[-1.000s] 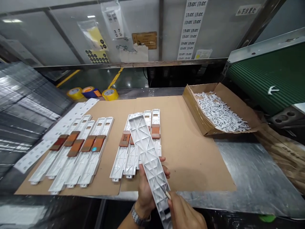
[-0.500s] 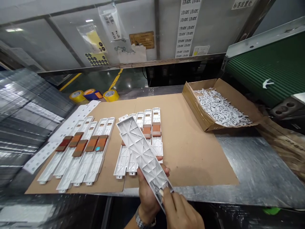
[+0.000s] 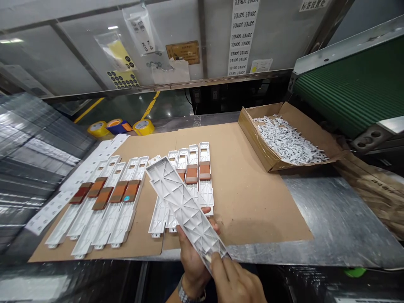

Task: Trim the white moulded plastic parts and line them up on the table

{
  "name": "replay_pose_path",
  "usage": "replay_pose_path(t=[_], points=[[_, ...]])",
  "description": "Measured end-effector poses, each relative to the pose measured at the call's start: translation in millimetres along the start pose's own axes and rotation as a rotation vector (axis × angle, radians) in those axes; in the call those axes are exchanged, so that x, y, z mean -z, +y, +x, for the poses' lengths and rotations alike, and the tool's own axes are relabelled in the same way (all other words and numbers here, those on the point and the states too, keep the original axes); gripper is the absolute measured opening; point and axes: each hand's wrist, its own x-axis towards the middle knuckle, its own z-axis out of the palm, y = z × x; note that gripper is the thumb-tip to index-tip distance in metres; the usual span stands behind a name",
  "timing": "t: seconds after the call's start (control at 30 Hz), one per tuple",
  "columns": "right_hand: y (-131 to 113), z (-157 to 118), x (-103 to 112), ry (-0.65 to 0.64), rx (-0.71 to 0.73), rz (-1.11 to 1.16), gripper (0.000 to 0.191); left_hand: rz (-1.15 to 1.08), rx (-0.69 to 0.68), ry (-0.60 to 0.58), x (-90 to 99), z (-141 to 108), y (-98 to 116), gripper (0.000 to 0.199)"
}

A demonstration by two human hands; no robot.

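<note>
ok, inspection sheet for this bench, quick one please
surface: tan cardboard sheets over a dull metal bench top.
job's things: white ribbed plastic panel held tilted above rows of white plastic strips with orange-brown pads.
clutter: brown cardboard box of white plastic scraps; yellow tape rolls beyond the bench.
hands: left hand under the panel, watch on wrist; right hand at the panel's lower end, grip too small to tell.
cables: thin black cable below the rear rail.
surroundings: green ribbed conveyor belt; grey panel with printed labels.
</note>
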Motion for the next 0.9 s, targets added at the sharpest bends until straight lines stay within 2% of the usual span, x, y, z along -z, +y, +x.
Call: replay_pose_path(t=[0.13,0.27,0.4,0.73,0.9], points=[[-2.1,0.6,0.6,0.016,-0.084,-0.021,0.027,0.007,0.007,-0.003,-4.0,-1.4,3.4,0.060],[-3.4,-2.2,-2.5,0.042,-0.062,-0.028,0.027,-0.012,0.014,0.005,-6.5,-1.3,3.9,0.061],[-4.9,-4.0,-4.4,0.046,-0.107,-0.002,0.022,-0.037,0.014,-0.019,-6.8,-0.1,2.8,0.057],[-6.3,-0.6,-1.4,0.015,-0.056,-0.068,0.025,-0.043,0.014,-0.026,-11.3,-1.9,-0.1,0.055],[-1.1,0.6,1.6,-0.008,-0.031,0.037,0.024,-0.062,0.052,-0.045,-9.4,-1.3,5.7,0.055]])
